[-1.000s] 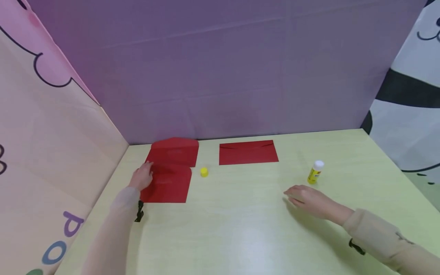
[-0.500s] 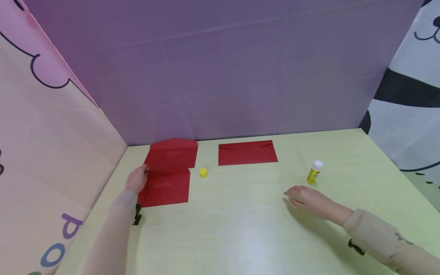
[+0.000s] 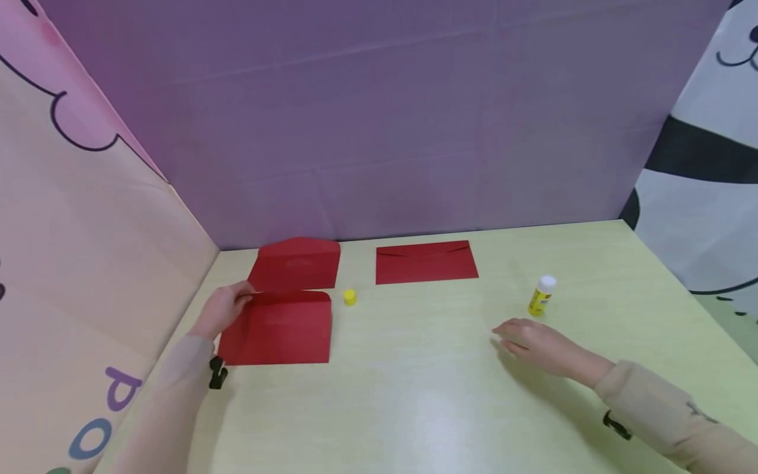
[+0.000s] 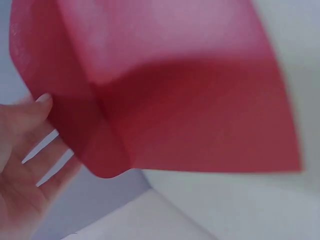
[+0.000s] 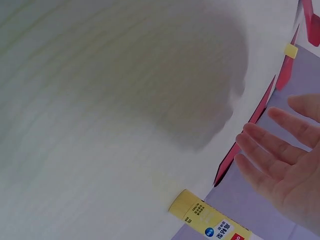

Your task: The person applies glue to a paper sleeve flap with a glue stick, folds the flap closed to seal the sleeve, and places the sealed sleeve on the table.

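Note:
My left hand (image 3: 224, 308) pinches a red envelope (image 3: 284, 336) by the edge of its flap, thumb on one face and fingers behind, as the left wrist view shows. The flap (image 4: 65, 100) stands unfolded from the envelope's body. Just beyond lies a second red envelope (image 3: 296, 266), its flap spread toward the back. On the right, my right hand (image 3: 535, 342) hovers over the table with relaxed fingers and nothing in them. A yellow glue stick (image 3: 540, 299) with a white end stands upright a little beyond that hand; the right wrist view shows its printed label.
A third red envelope (image 3: 426, 263) lies near the back with its flap folded down. A small yellow cap (image 3: 350, 297) sits between the envelopes. The pale wooden table (image 3: 403, 395) is bounded by a purple backdrop (image 3: 385, 131) and printed side panels.
My left hand has taken the nearer envelope by its flap and drawn it toward me and slightly left, away from the one behind. My right hand has hardly moved.

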`<state>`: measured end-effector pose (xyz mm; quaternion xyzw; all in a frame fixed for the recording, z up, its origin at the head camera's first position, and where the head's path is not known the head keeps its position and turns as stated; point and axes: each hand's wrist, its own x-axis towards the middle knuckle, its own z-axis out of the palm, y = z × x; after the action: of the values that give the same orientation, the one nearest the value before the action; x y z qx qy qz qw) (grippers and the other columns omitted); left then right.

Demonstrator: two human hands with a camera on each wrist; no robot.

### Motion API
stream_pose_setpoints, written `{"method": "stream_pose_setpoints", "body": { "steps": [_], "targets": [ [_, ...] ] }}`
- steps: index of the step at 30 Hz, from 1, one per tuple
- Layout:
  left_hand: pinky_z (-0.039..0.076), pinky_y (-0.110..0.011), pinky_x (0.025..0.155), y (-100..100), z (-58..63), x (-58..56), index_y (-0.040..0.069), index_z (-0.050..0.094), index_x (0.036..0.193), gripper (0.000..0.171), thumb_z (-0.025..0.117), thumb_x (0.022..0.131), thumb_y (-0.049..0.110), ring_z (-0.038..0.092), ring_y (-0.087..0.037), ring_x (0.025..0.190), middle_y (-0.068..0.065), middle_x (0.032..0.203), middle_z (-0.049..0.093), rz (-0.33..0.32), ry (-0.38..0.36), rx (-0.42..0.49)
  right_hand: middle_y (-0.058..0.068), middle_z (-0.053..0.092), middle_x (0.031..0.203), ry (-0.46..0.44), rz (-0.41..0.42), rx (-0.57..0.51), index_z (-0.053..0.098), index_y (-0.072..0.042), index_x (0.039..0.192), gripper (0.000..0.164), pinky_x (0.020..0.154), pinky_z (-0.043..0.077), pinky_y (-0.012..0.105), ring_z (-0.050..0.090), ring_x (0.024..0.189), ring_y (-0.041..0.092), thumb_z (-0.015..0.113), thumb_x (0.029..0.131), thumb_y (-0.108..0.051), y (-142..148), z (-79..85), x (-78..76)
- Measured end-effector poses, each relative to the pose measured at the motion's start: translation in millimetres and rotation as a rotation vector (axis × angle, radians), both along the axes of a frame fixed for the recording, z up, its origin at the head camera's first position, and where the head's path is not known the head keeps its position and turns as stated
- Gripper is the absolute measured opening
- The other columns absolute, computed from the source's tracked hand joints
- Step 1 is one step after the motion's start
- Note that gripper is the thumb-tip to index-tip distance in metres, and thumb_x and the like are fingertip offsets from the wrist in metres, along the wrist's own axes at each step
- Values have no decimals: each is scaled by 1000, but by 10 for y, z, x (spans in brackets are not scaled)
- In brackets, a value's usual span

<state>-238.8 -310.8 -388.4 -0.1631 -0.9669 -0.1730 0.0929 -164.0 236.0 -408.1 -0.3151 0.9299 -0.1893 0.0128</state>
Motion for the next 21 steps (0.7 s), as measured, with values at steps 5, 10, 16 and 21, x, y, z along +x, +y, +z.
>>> {"method": "stream_pose_setpoints", "body": {
  "steps": [5, 10, 16, 21],
  "targets": [
    [49, -39, 66, 196, 172, 44, 0, 63, 88, 11, 62, 77, -4, 56, -25, 72, -13, 83, 63, -61, -47, -51, 18, 60, 98, -8, 3, 1, 60, 6, 102, 23, 74, 49, 40, 57, 90, 33, 57, 82, -4, 1, 6, 0],
    [49, -37, 68, 427, 269, 24, 0, 65, 90, 13, 63, 77, -3, 57, -23, 74, -11, 85, 64, -124, -99, -23, 18, 60, 100, -23, -4, 2, 60, 5, 103, 23, 74, 49, 40, 57, 91, 32, 57, 82, -5, 15, 23, 0],
    [50, -37, 73, 732, 314, -61, 1, 65, 94, 15, 63, 79, 0, 59, -24, 82, -10, 89, 64, -171, -160, 20, 17, 61, 100, -9, -2, 1, 60, 5, 102, 23, 76, 48, 42, 57, 92, 33, 56, 82, -4, 25, 40, 6],
    [51, -34, 74, 1008, 352, -112, 0, 65, 96, 17, 63, 79, 2, 61, -24, 84, -10, 92, 64, -217, -181, 31, 17, 60, 101, -10, -7, 0, 60, 5, 103, 23, 77, 47, 43, 56, 94, 34, 56, 83, -5, 30, 39, 1]
  ]
}}
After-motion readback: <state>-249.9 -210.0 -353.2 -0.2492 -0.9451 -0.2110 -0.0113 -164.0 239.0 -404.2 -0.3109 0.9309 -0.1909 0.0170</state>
